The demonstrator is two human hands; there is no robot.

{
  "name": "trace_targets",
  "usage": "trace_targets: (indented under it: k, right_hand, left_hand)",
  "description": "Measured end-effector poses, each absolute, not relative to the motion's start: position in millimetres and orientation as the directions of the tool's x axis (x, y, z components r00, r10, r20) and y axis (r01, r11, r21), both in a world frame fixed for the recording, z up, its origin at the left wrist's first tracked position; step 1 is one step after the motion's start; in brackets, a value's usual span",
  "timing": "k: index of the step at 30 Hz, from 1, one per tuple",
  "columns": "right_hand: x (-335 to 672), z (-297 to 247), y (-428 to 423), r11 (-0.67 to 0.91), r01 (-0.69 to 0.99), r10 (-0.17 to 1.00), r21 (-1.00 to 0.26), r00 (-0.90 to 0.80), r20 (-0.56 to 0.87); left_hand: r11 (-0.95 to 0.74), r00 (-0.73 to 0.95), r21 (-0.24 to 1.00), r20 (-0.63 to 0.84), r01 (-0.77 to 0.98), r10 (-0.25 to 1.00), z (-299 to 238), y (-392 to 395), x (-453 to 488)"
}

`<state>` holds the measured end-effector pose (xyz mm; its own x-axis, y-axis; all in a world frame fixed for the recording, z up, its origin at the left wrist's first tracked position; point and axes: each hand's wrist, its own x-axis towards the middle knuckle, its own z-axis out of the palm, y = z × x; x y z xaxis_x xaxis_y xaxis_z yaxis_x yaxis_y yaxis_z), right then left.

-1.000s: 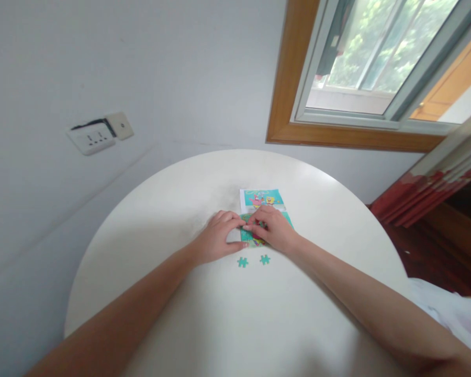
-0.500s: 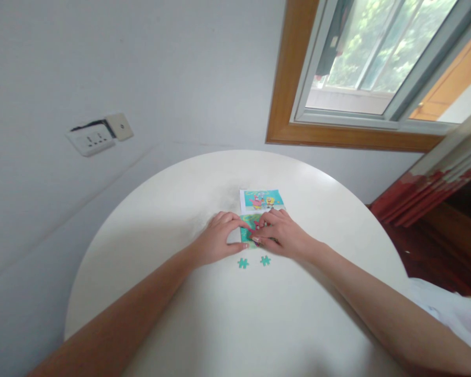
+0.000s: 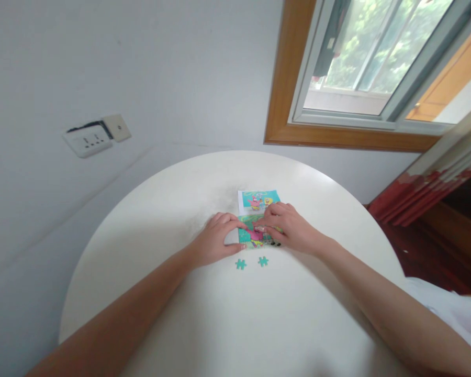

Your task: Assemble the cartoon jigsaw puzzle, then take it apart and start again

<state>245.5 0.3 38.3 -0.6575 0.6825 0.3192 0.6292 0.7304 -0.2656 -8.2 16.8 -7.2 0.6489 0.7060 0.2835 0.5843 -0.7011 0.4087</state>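
Observation:
A small jigsaw puzzle in teal, pink and yellow lies flat on the table, showing a cartoon picture. My left hand is at its left edge, thumb and index finger spread apart, the tips touching the puzzle. Over the puzzle's right half is my right hand, its fingers bent and drawn together, the tips down on the picture. Whatever is between them is hidden. Two loose teal puzzle pieces, a left piece and a right piece, lie just below the puzzle. Above it rests a printed picture card of cartoon characters.
The round white table stands against a pale wall with a loose power socket. A wood-framed window is at upper right, beside a red and cream curtain. White cloth shows at the right edge.
My right hand has shifted slightly up and to the right, uncovering the pink figure and the puzzle's lower right part. My left hand keeps its place at the left edge.

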Motion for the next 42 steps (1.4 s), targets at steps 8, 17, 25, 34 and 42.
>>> trace_targets:
  k: [8, 17, 25, 34, 42]
  right_hand:
    - [258, 26, -35, 0.739, 0.535, 0.649, -0.409, -0.727, 0.221]
    - [240, -2, -60, 0.629, 0.700, 0.778, -0.340, -0.560, 0.285]
    - [234, -6, -63, 0.526, 0.716, 0.850, -0.459, -0.459, 0.258]
    - [235, -2, -61, 0.509, 0.725, 0.859, -0.464, -0.464, 0.217]
    - [235, 1, -63, 0.510, 0.730, 0.858, -0.455, -0.465, 0.216]
  left_hand:
    - [-0.703, 0.647, 0.412, 0.292, 0.579, 0.704, -8, 18, -9]
    - [-0.715, 0.654, 0.410, 0.304, 0.566, 0.693, -7, 17, -8]
    - [-0.708, 0.652, 0.399, 0.290, 0.583, 0.701, -8, 18, -9]
    - [-0.710, 0.658, 0.402, 0.285, 0.579, 0.697, -7, 17, -10]
    - [-0.716, 0.657, 0.400, 0.299, 0.572, 0.692, -10, 19, -11]
